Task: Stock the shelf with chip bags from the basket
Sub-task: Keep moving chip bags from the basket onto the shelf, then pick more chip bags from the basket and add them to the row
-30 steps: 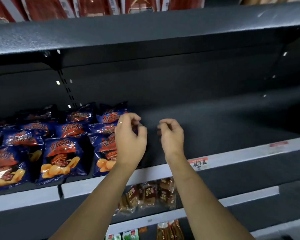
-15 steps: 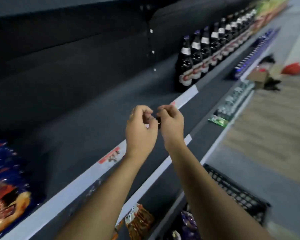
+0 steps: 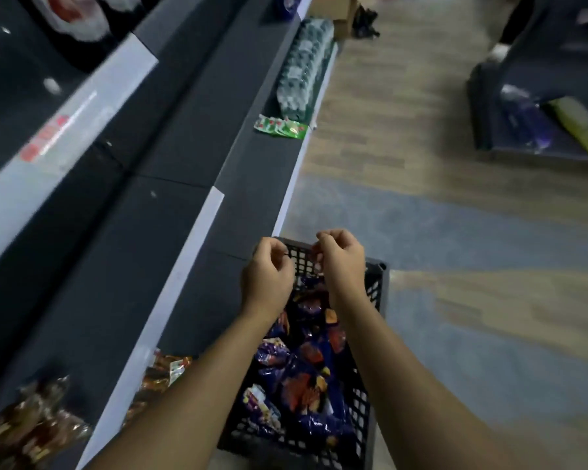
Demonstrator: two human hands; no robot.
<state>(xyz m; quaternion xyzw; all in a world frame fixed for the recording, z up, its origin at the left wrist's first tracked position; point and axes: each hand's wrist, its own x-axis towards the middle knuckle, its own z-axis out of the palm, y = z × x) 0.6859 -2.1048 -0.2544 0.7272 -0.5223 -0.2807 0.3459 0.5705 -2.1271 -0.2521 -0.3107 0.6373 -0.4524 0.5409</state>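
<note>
The main risk, as I judge it, lies in the pick itself. The chip bags [image 3: 306, 385] lie heaped loosely in the black basket [image 3: 382, 270], overlapping at all angles, so a hasty grab at one could drag a neighbour over the rim and onto the floor [image 3: 438, 215]. Too hard a squeeze could crush the chips or burst a puffed bag. The basket stands on the floor with its left side just beside the front edge of the lowest shelf [image 3: 252, 184], and a bag lifted carelessly could catch on that edge or knock the brown snack packets [image 3: 165, 369] lying there. Both forearms reach forward and down over the basket, roughly parallel. The left hand [image 3: 267, 271] and the right hand [image 3: 340, 262] hover side by side above the basket's far end, near each other but apart. Both have their backs turned up, their wrists bent and their fingers curled inward. Neither holds a bag, and I see nothing between the fingers, though blur could hide something small. Further along the shelf's front edge lie green packets [image 3: 280, 127], well away from the hands.
</note>
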